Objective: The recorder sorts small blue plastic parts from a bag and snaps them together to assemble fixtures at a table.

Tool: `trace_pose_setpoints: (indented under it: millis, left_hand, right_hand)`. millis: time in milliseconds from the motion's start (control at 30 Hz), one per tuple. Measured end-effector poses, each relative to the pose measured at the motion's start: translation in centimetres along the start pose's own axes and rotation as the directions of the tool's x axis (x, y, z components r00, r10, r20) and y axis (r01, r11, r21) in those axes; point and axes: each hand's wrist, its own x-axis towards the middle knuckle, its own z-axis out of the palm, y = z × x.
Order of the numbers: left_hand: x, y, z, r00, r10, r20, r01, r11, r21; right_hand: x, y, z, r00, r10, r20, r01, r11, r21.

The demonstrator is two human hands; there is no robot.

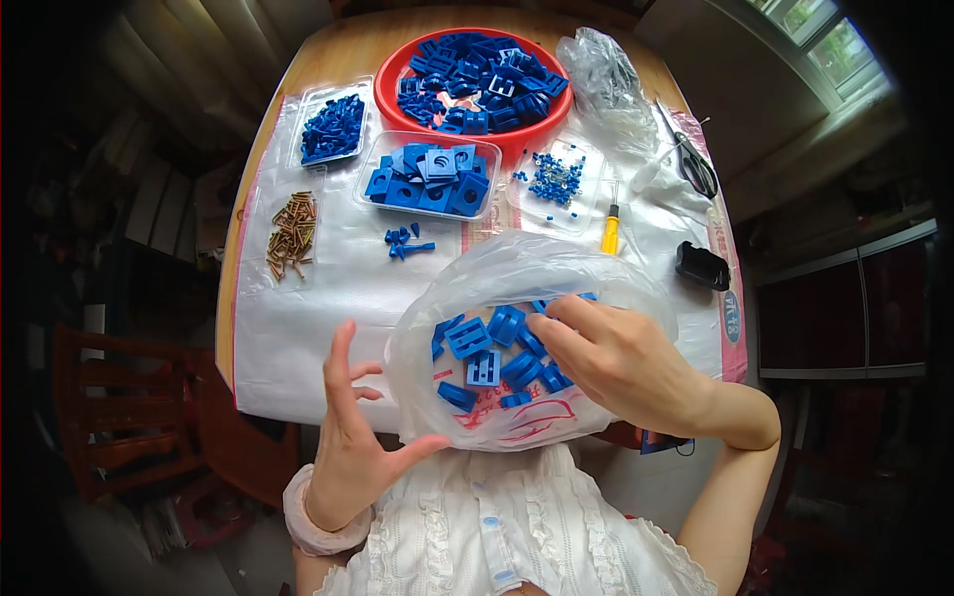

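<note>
A clear plastic bag [497, 273] with several blue plastic parts [484, 368] inside sits near my chest. My right hand [616, 363] reaches into the bag's mouth, its fingers resting on the blue parts; whether it grips one is hidden. My left hand [353, 437] is beside the bag's left side, fingers spread and thumb touching the lower edge of the bag, holding nothing firmly.
On the white sheet [298, 318] are a red basin [393, 74] of blue parts, a clear tray of blue blocks [429, 179], a tray of small blue pieces [333, 127], brass screws [291, 233], blue pins [556, 177], a yellow screwdriver [610, 233], scissors [696, 164], a black object [702, 265].
</note>
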Motion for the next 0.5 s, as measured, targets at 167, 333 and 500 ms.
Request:
trace_pose_setpoints:
  millis: [167, 333, 500]
  left_hand:
    - [1.6, 1.9, -2.0, 0.979, 0.197, -0.045, -0.172, 0.930, 0.326]
    - [3.9, 2.1, 1.2, 0.998, 0.038, -0.040, -0.024, 0.949, 0.314]
    - [6.2, 2.2, 2.4, 0.998, 0.064, -0.005, -0.058, 0.933, 0.354]
  right_hand:
    - [-1.5, -0.7, 1.5, 0.989, 0.045, 0.141, -0.040, 0.998, -0.038]
    - [-1.5, -2.0, 0.5, 0.964, 0.089, 0.249, -0.044, 0.982, -0.182]
    - [-3.1, -1.2, 0.0, 0.912, 0.126, 0.391, -0.018, 0.964, -0.267]
